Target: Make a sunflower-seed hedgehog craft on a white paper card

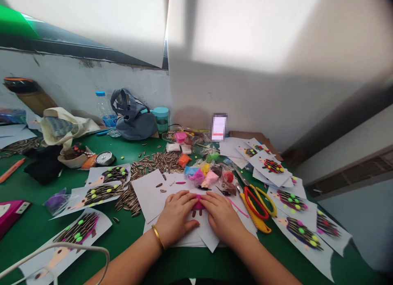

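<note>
Outstretched fingers [186,200], side by side, of the left hand [175,218] and right hand [226,215] meet on magenta clay [199,204] over white paper [186,238], apparently flattening it. Smoothing its edge calls for light, even pressure. Beyond, seeds [159,162] lie heaped.

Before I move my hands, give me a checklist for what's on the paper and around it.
1. Left hand with gold bracelet and right hand on the magenta clay: ok.
2. Clay edges pressed flat: cannot tell, mostly covered.
3. Two small brown pieces visible below the clay: ok.
4. White paper sheet at left free of striped sunflower seeds: not ok, a few lie there.
5. Red-and-yellow scissor handles apart from the right hand: ok.
</note>
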`<state>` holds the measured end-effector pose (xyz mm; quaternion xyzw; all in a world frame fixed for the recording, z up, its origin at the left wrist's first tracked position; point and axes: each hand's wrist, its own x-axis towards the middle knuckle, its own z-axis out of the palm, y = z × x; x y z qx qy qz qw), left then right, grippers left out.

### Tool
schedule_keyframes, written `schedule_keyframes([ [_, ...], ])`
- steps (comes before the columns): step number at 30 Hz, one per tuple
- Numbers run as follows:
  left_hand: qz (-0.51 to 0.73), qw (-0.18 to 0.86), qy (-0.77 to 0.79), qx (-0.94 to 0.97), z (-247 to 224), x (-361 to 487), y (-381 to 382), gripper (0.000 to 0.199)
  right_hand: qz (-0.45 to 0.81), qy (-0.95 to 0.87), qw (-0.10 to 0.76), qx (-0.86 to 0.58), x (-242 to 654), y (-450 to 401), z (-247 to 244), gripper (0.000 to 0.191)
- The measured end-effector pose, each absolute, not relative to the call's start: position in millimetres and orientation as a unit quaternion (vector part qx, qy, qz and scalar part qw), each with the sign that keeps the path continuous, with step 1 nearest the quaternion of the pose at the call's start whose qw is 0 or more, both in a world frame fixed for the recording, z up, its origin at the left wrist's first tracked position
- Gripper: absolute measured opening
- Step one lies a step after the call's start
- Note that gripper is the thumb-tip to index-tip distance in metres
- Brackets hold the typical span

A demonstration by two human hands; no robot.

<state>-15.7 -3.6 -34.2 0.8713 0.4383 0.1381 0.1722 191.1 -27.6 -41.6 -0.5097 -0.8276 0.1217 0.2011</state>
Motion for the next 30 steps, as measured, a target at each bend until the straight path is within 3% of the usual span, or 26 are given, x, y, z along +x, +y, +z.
schedule_keyframes([
  [21, 0.135, 0.16, 0.436, 0.875, -33.0, -15.3, -3.2, 0.065, 0.168, -0.805, 0.17, -0.543, 180.1, -18.2, -41.3, 0.068],
  [30, 0.147, 0.165, 0.443, 0.869, -32.0, -14.5, -5.1, 0.072, 0.148, -0.789, 0.207, -0.559, 191.2, -18.9, -45.1, 0.07],
])
